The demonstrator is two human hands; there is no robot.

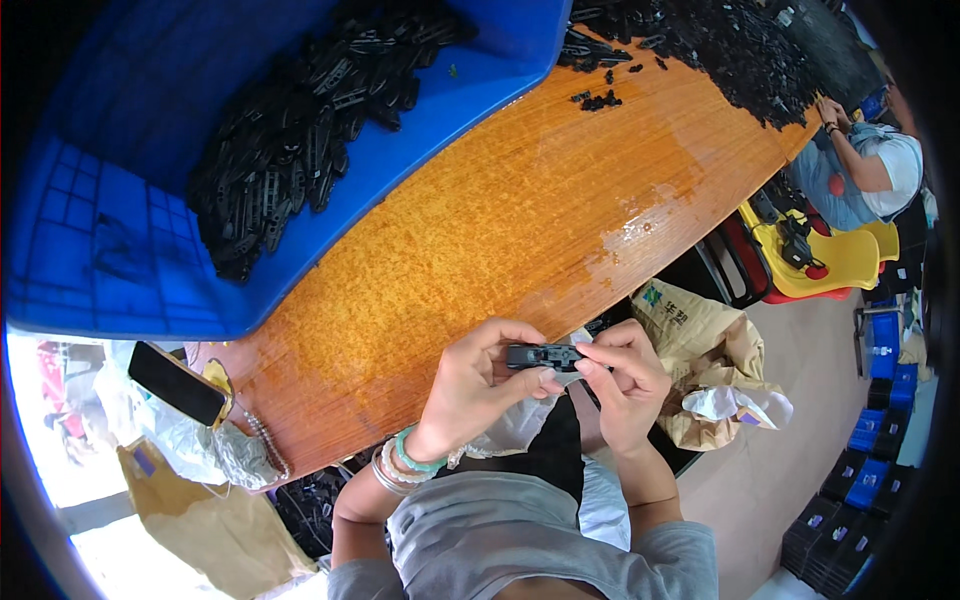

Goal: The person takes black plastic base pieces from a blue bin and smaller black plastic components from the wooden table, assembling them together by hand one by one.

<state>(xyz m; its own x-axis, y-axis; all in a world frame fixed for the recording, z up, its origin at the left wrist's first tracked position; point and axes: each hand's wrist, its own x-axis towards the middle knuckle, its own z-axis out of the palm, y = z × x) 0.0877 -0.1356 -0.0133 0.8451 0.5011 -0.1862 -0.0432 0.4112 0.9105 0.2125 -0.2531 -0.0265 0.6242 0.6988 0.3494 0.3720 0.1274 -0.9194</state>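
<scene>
A small, elongated black plastic part (541,356) is held level between my two hands, just over the near edge of the wooden table. My left hand (478,388), with bracelets at the wrist, pinches its left end between thumb and fingers. At the other end, my right hand (628,385) grips the part with thumb and fingertips. The exact kind of the part cannot be made out, and my fingers cover both of its ends.
A blue bin (400,150) with many black plastic parts (290,160) stands at the left on the wooden table (480,210). More black parts (730,50) are heaped at the far right, near another person (880,165). A phone (178,384) leans at left; a paper sack (700,350) stands right.
</scene>
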